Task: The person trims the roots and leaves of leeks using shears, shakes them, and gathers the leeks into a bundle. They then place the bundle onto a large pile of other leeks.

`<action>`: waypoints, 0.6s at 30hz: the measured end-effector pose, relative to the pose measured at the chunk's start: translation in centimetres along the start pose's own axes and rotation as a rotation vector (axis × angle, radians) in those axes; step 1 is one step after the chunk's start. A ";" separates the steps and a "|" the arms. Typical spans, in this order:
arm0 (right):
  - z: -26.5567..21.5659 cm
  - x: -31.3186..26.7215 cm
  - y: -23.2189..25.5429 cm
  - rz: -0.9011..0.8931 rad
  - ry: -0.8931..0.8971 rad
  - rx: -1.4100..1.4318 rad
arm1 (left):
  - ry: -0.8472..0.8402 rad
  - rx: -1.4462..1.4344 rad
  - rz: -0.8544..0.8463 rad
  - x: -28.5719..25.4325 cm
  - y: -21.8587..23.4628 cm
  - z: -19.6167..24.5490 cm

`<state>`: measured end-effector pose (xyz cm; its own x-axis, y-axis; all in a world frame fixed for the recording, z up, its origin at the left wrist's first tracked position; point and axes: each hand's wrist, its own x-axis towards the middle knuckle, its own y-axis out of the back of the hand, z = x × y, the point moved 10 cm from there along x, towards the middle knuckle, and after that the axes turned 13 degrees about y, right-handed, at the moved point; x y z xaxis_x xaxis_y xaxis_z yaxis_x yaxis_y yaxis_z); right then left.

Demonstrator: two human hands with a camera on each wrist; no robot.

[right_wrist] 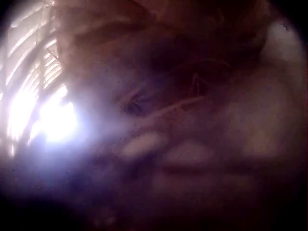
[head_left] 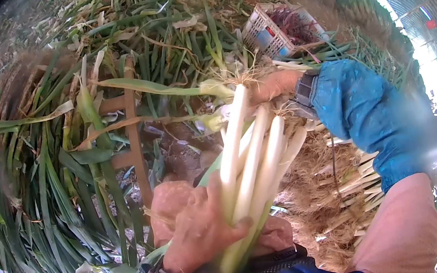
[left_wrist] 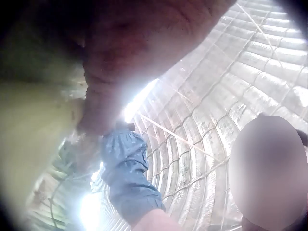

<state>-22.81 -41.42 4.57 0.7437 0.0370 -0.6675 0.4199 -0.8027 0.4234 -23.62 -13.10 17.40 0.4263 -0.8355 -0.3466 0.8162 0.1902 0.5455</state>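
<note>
My left hand [head_left: 198, 227] grips a bundle of green onions [head_left: 252, 157] at the lower centre of the head view, its thumb across the pale stalks. Their white root ends point up and away, and the leaves run down toward my body. At the root ends is my right hand [head_left: 276, 85], its fingers mostly hidden behind the stalks and stringy roots [head_left: 240, 76]. Two more green onions [head_left: 214, 88] lie just left of it, leaves trailing left. In the left wrist view a blurred pale stalk [left_wrist: 29, 139] fills the left side. The right wrist view is dark and blurred.
Long green onions [head_left: 61, 182] are heaped at left and far ahead. A brown frame [head_left: 134, 126] stands among them. A white plastic crate [head_left: 267, 30] sits at the far right. Rooted green onions [head_left: 364, 182] are stacked at my right, under a ribbed plastic roof [left_wrist: 202, 125].
</note>
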 end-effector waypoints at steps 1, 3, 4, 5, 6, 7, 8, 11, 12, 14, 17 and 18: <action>0.4 1.0 0.4 -0.020 0.064 -0.200 | -0.029 0.015 0.025 0.0 0.1 0.1; -1.3 1.8 1.7 -0.011 0.214 -0.843 | -0.088 0.036 0.079 0.0 0.2 0.5; -3.8 1.3 2.3 0.015 0.306 -1.282 | -0.080 0.025 0.062 0.1 0.1 0.5; -4.3 0.7 5.4 0.107 0.102 -1.310 | -0.072 0.019 0.049 0.2 0.0 0.4; -5.0 0.4 8.5 0.198 -0.096 -1.329 | -0.058 0.013 0.042 0.2 0.2 0.3; -4.5 -0.4 12.2 0.262 -0.164 -1.490 | -0.050 0.022 0.036 0.1 0.5 0.3; -4.5 -1.9 16.2 0.409 -0.206 -1.526 | -0.041 0.023 0.031 -0.1 0.9 0.6; -7.4 -9.4 25.0 0.836 -0.221 -1.380 | -0.052 0.052 0.030 -0.2 0.6 0.7; -8.9 -9.2 24.8 0.854 -0.122 -1.480 | -0.067 0.071 0.040 -0.2 0.6 0.9; -11.5 -9.7 23.5 0.887 0.082 -1.675 | -0.117 0.074 0.067 -0.3 0.8 1.5; -7.2 -3.8 10.7 -0.101 -0.109 -0.956 | -0.188 0.077 0.091 -0.9 0.8 2.8; -9.0 -4.7 6.1 -0.064 0.530 -0.497 | -0.201 0.078 0.097 -1.3 0.7 3.1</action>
<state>-19.05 -41.12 15.76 0.8088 0.4589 -0.3677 0.5642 -0.4291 0.7054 -24.82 -13.47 20.57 0.4088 -0.9025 -0.1355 0.7395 0.2406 0.6287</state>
